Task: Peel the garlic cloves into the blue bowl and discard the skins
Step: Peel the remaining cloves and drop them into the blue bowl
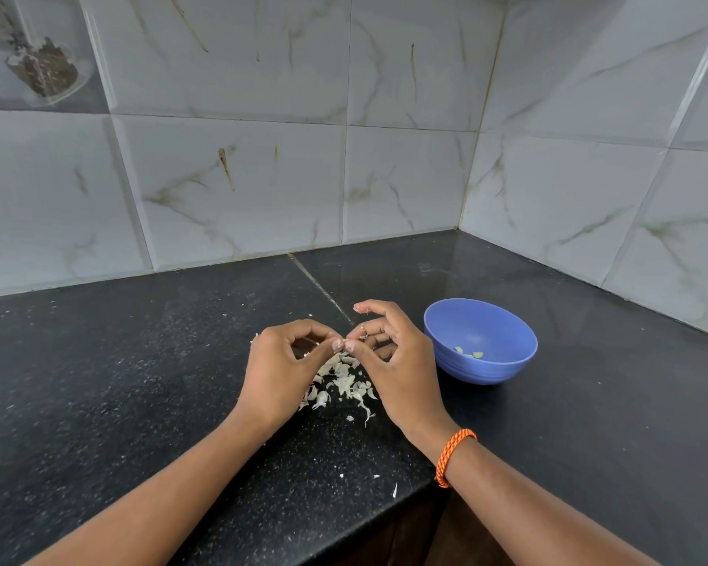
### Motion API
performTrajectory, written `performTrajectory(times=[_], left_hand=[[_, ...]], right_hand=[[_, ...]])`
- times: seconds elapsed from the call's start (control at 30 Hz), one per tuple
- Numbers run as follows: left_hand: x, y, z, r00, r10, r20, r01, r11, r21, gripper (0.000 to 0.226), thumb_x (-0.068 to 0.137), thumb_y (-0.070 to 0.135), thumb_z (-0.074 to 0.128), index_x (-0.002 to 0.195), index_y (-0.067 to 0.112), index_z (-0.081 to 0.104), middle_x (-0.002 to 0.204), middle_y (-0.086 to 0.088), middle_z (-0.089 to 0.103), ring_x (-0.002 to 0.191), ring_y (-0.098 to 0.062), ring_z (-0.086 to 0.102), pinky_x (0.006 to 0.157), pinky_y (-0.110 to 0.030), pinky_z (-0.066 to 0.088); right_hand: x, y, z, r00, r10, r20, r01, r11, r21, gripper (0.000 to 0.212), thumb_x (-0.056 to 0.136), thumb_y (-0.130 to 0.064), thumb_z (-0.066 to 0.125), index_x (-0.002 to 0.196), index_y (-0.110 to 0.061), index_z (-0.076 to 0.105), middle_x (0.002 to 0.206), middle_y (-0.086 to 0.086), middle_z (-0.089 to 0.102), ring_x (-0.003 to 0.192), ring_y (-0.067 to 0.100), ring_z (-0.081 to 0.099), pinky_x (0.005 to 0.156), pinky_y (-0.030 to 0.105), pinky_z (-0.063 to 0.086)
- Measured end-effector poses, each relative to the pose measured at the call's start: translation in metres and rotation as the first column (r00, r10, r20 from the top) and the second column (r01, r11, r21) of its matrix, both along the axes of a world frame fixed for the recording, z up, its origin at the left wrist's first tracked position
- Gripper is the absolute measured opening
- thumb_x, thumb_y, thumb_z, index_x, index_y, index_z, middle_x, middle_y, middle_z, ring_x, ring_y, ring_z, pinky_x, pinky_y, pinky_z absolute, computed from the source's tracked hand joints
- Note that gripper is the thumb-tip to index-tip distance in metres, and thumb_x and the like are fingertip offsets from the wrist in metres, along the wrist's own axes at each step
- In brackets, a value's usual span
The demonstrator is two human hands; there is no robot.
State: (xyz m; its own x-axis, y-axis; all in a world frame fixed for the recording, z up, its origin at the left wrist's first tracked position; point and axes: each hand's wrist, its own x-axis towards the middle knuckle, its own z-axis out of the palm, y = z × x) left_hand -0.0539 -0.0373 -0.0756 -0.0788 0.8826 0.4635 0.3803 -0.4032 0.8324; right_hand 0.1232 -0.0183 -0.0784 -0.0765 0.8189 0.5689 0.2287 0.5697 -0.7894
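Note:
My left hand (281,371) and my right hand (389,361) meet fingertip to fingertip above the black counter, both pinching something small at about the same spot; the object itself, probably a garlic clove, is mostly hidden by the fingers. Directly below them lies a pile of pale garlic skins (342,384). The blue bowl (481,341) stands just right of my right hand and holds a few peeled cloves (469,353).
The black granite counter (119,381) meets tiled walls behind and on the right, forming a corner. Its front edge runs diagonally near bottom centre, with a few stray skin flakes (394,490) beside it. An orange band circles my right wrist (452,457).

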Motion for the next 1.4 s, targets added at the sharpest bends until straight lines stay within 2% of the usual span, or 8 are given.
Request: performTrajectory(times=[0.43, 0.53, 0.67, 0.8, 0.93, 1.13, 1.27, 1.4], left_hand=[[0.0012, -0.0031, 0.0024, 0.992, 0.127, 0.003, -0.127, 0.991, 0.036, 0.009, 0.084, 0.027, 0.092, 0.085, 0.031, 0.084, 0.082, 0.019, 0.080, 0.078, -0.007, 0.076, 0.079, -0.040, 0.064], [-0.0010, -0.0027, 0.0041, 0.987, 0.160, 0.014, -0.160, 0.987, 0.026, 0.011, 0.082, 0.026, 0.093, 0.084, 0.031, 0.084, 0.080, 0.018, 0.079, 0.076, -0.006, 0.075, 0.077, -0.035, 0.064], [-0.0014, -0.0026, 0.0042, 0.987, 0.158, 0.019, -0.158, 0.987, 0.019, 0.012, 0.083, 0.025, 0.093, 0.083, 0.031, 0.083, 0.079, 0.016, 0.079, 0.074, -0.008, 0.075, 0.075, -0.035, 0.063], [-0.0003, -0.0031, 0.0039, 0.990, 0.139, 0.014, -0.139, 0.990, 0.021, 0.013, 0.083, 0.025, 0.093, 0.083, 0.031, 0.083, 0.079, 0.015, 0.079, 0.075, -0.010, 0.075, 0.074, -0.033, 0.063], [-0.0001, -0.0034, 0.0034, 0.992, 0.127, 0.000, -0.127, 0.992, 0.019, 0.013, 0.084, 0.026, 0.093, 0.081, 0.030, 0.081, 0.078, 0.012, 0.078, 0.073, -0.011, 0.074, 0.071, -0.030, 0.062], [-0.0002, -0.0019, 0.0008, 0.996, 0.083, 0.016, -0.083, 0.997, -0.009, 0.011, 0.089, 0.020, 0.088, 0.084, 0.027, 0.081, 0.079, 0.007, 0.079, 0.072, -0.013, 0.075, 0.071, -0.030, 0.062], [-0.0015, -0.0005, -0.0012, 0.997, 0.078, 0.021, -0.077, 0.997, -0.020, 0.014, 0.096, 0.017, 0.082, 0.086, 0.027, 0.081, 0.078, 0.007, 0.079, 0.070, -0.012, 0.075, 0.067, -0.026, 0.055], [-0.0002, 0.0016, -0.0030, 0.999, 0.051, 0.016, -0.051, 0.998, -0.026, 0.014, 0.102, 0.020, 0.075, 0.090, 0.027, 0.081, 0.078, 0.005, 0.078, 0.070, -0.013, 0.075, 0.067, -0.037, 0.060]], right_hand=[[-0.0004, 0.0045, -0.0054, 0.978, -0.167, 0.125, 0.153, 0.982, 0.110, 0.036, 0.087, -0.015, 0.087, 0.115, -0.032, 0.072, 0.088, -0.018, 0.074, 0.069, 0.018, 0.061, 0.063, 0.031, 0.053], [0.0012, 0.0056, -0.0062, 0.981, -0.174, 0.091, 0.167, 0.983, 0.077, 0.029, 0.091, -0.015, 0.083, 0.116, -0.029, 0.075, 0.087, -0.018, 0.076, 0.075, 0.015, 0.068, 0.064, 0.023, 0.053], [0.0009, 0.0033, -0.0081, 0.983, -0.122, 0.135, 0.110, 0.989, 0.096, 0.024, 0.108, -0.028, 0.065, 0.131, -0.032, 0.072, 0.091, -0.018, 0.078, 0.090, 0.009, 0.074, 0.078, 0.035, 0.061], [-0.0015, 0.0044, -0.0061, 0.974, -0.130, 0.187, 0.109, 0.987, 0.115, 0.042, 0.093, -0.003, 0.078, 0.123, -0.031, 0.068, 0.101, -0.014, 0.064, 0.093, 0.015, 0.064, 0.070, 0.034, 0.057], [-0.0008, 0.0045, -0.0062, 0.982, -0.080, 0.170, 0.073, 0.996, 0.050, 0.026, 0.096, -0.010, 0.077, 0.115, -0.027, 0.073, 0.089, -0.012, 0.070, 0.088, 0.010, 0.069, 0.068, 0.022, 0.056], [-0.0014, 0.0041, -0.0054, 0.986, 0.005, 0.167, -0.015, 0.998, 0.058, 0.053, 0.094, 0.007, 0.071, 0.135, -0.027, 0.067, 0.117, -0.012, 0.070, 0.114, 0.010, 0.066, 0.086, 0.022, 0.059], [-0.0008, -0.0017, 0.0000, 0.994, 0.010, 0.106, -0.016, 0.998, 0.054, 0.037, 0.095, -0.006, 0.077, 0.128, -0.023, 0.072, 0.099, -0.012, 0.077, 0.098, 0.006, 0.072, 0.080, 0.011, 0.053], [-0.0008, -0.0033, 0.0005, 0.996, -0.022, 0.091, 0.016, 0.998, 0.064, 0.032, 0.097, -0.011, 0.077, 0.126, -0.024, 0.072, 0.094, -0.009, 0.077, 0.093, 0.006, 0.074, 0.072, 0.010, 0.052]])
